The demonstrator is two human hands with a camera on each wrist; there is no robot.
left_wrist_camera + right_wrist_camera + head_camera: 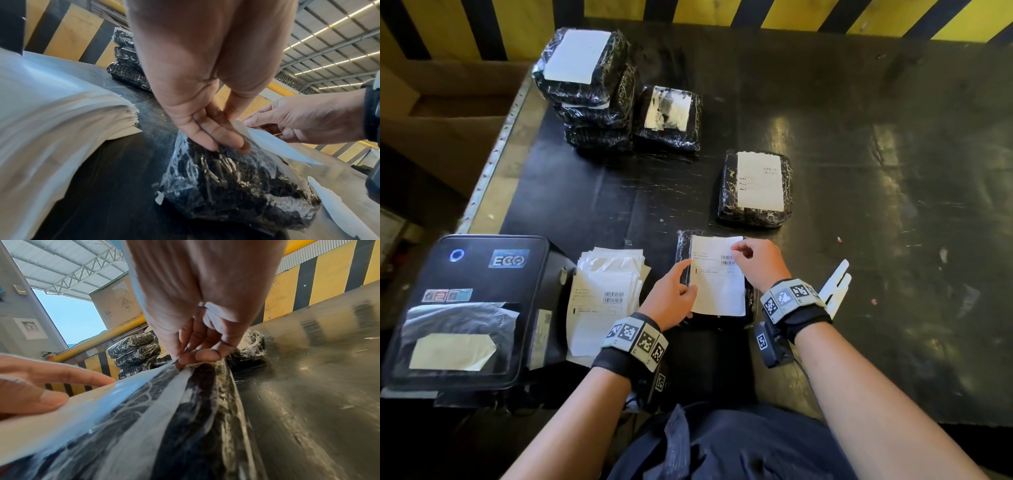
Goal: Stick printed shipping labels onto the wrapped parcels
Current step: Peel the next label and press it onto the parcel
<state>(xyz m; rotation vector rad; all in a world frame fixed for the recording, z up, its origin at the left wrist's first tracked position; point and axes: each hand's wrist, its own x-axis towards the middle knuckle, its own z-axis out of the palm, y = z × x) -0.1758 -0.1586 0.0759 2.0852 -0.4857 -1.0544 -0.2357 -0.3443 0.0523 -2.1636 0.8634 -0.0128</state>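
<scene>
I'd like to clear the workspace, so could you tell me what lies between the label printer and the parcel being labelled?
In the head view, a stack of printed labels lies between the printer and the parcel.

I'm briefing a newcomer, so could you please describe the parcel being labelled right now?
On the black table, look right of the label printer. That parcel lies nearest the person; unlike the others, both hands are on its label.

Label (pixel 717 275) on parcel (pixel 683 246), printer (pixel 465 308) left
</scene>
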